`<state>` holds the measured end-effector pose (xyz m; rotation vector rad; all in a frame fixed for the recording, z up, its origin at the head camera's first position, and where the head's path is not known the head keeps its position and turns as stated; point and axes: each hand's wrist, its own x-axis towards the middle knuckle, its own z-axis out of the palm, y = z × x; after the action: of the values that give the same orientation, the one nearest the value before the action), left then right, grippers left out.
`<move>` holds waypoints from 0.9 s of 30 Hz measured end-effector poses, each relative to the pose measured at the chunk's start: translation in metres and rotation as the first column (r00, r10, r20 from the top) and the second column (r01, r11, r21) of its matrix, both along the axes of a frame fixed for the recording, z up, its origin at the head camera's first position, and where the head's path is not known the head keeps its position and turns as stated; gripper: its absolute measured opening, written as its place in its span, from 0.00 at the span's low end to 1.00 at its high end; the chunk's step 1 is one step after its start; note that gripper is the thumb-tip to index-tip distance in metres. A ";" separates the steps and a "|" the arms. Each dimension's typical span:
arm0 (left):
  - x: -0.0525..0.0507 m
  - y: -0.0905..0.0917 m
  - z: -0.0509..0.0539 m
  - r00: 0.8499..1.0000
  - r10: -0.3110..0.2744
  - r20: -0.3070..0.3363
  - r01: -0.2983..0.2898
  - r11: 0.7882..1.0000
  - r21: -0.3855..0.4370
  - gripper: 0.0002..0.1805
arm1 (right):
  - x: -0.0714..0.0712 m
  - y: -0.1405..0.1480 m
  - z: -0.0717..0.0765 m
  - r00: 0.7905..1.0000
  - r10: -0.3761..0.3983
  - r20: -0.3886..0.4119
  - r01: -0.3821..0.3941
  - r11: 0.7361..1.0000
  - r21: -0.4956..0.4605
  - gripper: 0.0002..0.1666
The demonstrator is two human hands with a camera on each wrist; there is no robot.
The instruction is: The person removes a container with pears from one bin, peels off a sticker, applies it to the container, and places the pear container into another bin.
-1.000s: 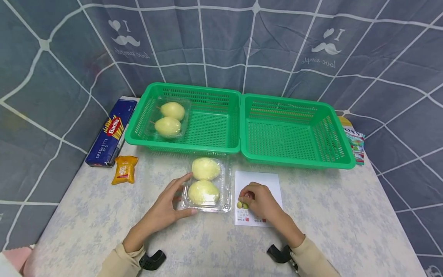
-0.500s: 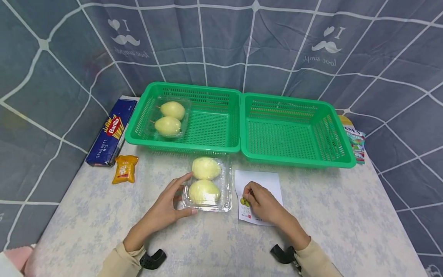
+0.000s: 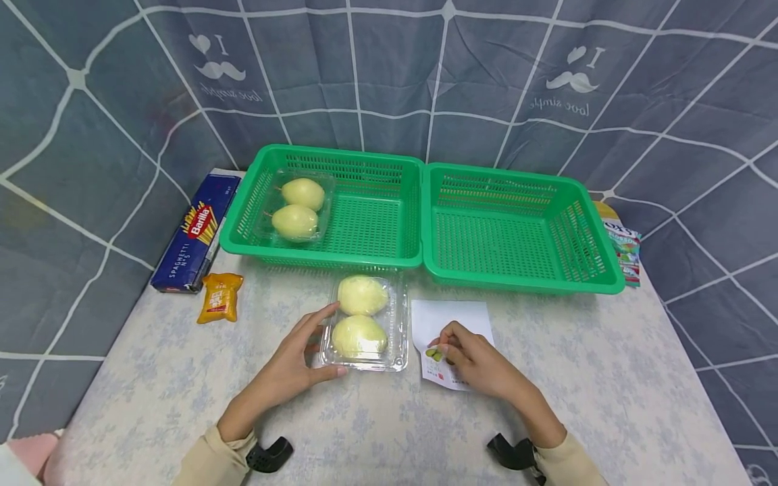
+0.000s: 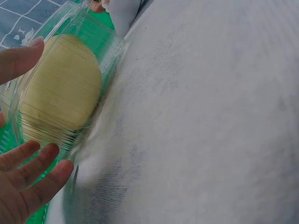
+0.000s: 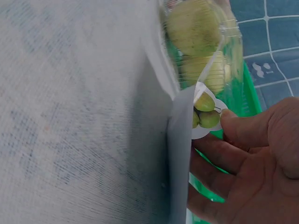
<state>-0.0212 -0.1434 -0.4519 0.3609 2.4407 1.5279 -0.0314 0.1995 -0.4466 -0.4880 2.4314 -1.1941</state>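
Note:
In the head view, my right hand [image 3: 477, 361] pinches the edge of a sticker [image 5: 205, 112] printed with green fruit. The sticker has a white cut-out border and is partly lifted from a white sheet [image 3: 450, 314], whose lower part is bent up off the table. Left of the sheet lies a clear plastic clamshell box [image 3: 398, 324] with two pale yellow fruits [image 3: 358, 335] inside. My left hand [image 3: 292, 361] is spread at the box's left side, thumb near the front corner and index fingertip at the left edge; the other fingers are loosely extended.
Behind stand two green baskets, the left one [image 3: 365, 260] with another clear box of yellow fruit [image 3: 296, 221] and the right one [image 3: 523, 280]. A spaghetti box [image 3: 194, 233] and an orange packet [image 3: 220, 297] lie left. A colourful packet [image 3: 625, 250] is beside the right basket.
My right hand has moved slightly right and towards me, and the sticker has been raised at its edge. The sheet's lower left part has bent up. My left hand and the box stay put.

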 end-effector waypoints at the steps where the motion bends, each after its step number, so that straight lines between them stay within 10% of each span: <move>1: 0.000 0.000 0.000 1.000 0.000 0.002 0.000 1.000 -0.001 0.55 | 0.000 0.001 0.000 1.000 0.007 0.010 -0.007 1.000 -0.012 0.04; 9: -0.002 0.001 0.003 1.000 -0.013 -0.005 0.013 1.000 -0.010 0.55 | 0.004 0.004 0.000 0.999 0.015 0.039 -0.013 0.999 -0.049 0.07; 13: 0.003 0.009 0.014 0.987 -0.016 -0.157 -0.008 0.989 -0.149 0.59 | 0.006 0.002 -0.002 0.999 -0.016 0.042 0.017 1.000 -0.026 0.13; 15: 0.010 0.021 0.024 0.950 -0.073 -0.304 0.011 0.979 -0.202 0.58 | 0.007 0.001 -0.002 0.999 -0.032 0.029 0.033 0.999 -0.012 0.14; 18: 0.025 0.051 0.035 0.844 -0.254 -0.472 0.150 0.957 -0.247 0.47 | 0.007 0.001 -0.003 0.999 -0.043 0.013 0.043 0.999 -0.004 0.14; 20: 0.034 0.071 0.032 0.772 -0.414 -0.483 0.312 0.908 -0.279 0.37 | 0.007 0.002 -0.004 0.999 -0.037 -0.006 0.037 0.999 0.006 0.12; 22: 0.041 0.088 0.025 0.743 -0.542 -0.393 0.431 0.836 -0.340 0.30 | 0.007 0.003 -0.006 0.999 -0.032 -0.038 0.033 0.999 0.011 0.09; 27: 0.045 0.111 0.009 0.759 -0.635 -0.146 0.509 0.718 -0.476 0.30 | 0.008 0.004 -0.010 0.987 -0.076 -0.142 0.083 0.995 0.049 0.12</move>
<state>0.0239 -0.0321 -0.4429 1.2151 2.4176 0.7034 -0.0230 0.2038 -0.4565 -0.4772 2.6178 -1.1567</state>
